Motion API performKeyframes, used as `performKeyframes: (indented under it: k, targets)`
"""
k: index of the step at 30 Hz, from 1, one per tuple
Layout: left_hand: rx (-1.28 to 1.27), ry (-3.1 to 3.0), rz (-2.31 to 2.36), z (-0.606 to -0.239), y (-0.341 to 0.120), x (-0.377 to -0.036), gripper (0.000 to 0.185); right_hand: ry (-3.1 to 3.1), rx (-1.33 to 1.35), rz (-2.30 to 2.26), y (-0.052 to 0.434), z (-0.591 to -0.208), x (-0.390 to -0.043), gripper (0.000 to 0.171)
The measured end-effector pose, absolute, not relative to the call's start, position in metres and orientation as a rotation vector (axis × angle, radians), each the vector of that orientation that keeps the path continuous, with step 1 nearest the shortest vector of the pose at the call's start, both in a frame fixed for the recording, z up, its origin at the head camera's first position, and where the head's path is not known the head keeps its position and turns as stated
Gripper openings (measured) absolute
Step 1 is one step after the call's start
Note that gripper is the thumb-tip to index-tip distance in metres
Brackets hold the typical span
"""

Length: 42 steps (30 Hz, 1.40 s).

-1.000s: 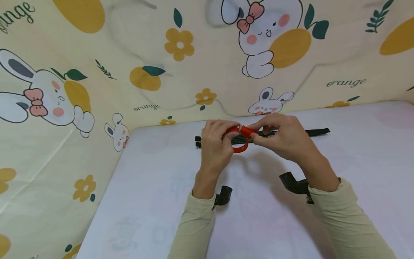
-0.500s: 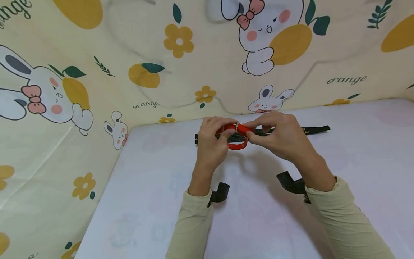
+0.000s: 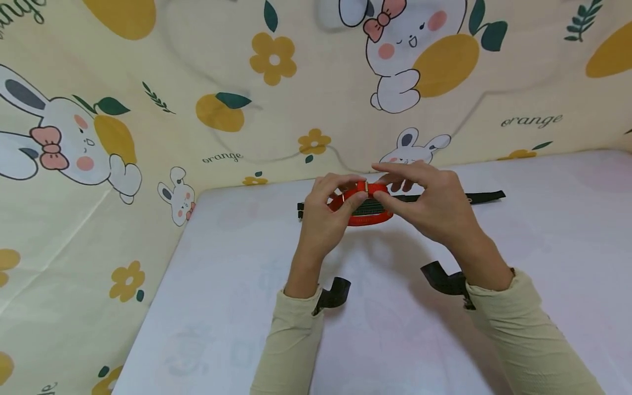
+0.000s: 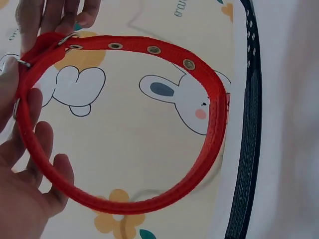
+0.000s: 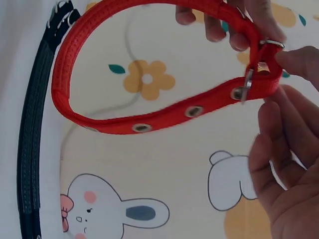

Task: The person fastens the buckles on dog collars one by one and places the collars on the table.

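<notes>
A red buckle collar (image 3: 370, 219) is held up in a loop above the table, with metal eyelets along its strap. My left hand (image 3: 323, 211) grips it beside the metal buckle (image 5: 271, 44), thumb in front and fingers behind. From the other side, my right hand (image 3: 434, 200) pinches the strap close to the buckle with thumb and fingers, its index finger raised off it. In the right wrist view, the strap passes through the buckle. A black strap (image 3: 486, 197) lies on the table behind the hands, largely hidden by them; the left wrist view shows its studs or eyelets.
The white table (image 3: 222, 285) meets a cream cloth backdrop (image 3: 173, 66) printed with rabbits and oranges. Black wrist mounts (image 3: 336, 293) stick out from both sleeves.
The red loop now hangs wider and its strap shows more between the hands. My right index finger has lifted away from the collar. The black strap stays in place.
</notes>
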<state>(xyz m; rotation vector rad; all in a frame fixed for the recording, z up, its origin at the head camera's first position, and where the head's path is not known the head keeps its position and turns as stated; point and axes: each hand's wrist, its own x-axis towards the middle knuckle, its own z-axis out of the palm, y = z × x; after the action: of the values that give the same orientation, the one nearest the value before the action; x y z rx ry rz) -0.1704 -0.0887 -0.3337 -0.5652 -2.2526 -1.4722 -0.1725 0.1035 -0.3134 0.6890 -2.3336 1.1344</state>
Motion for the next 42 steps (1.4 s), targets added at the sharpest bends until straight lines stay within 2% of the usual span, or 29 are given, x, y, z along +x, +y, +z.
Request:
performKeyframes:
  k: [3,6,15,25,42]
  targets:
    - [-0.526,-2.224,-1.559,-0.334,-0.088,-0.169,0.026,-2.361,0.702,1.147,0.104,-0.312,-0.17,0.051]
    - [-0.476,-2.188,-1.616,-0.334,-0.088,-0.169,0.025,-2.442,0.69,1.164,0.106,-0.312,-0.17,0.054]
    - [-0.454,-2.164,-1.615,-0.328,-0.094,-0.173,0.027,-2.503,0.717,1.168,0.102,-0.315,-0.178,0.036]
    - [-0.485,-2.191,-1.781,-0.327,-0.093,-0.169,0.026,-2.455,0.642,1.099,0.105,-0.308,-0.17,0.026]
    - [-0.367,-2.197,-1.898,-0.331,-0.09,-0.17,0.028,-2.543,0.728,0.985,0.111,-0.306,-0.17,0.03]
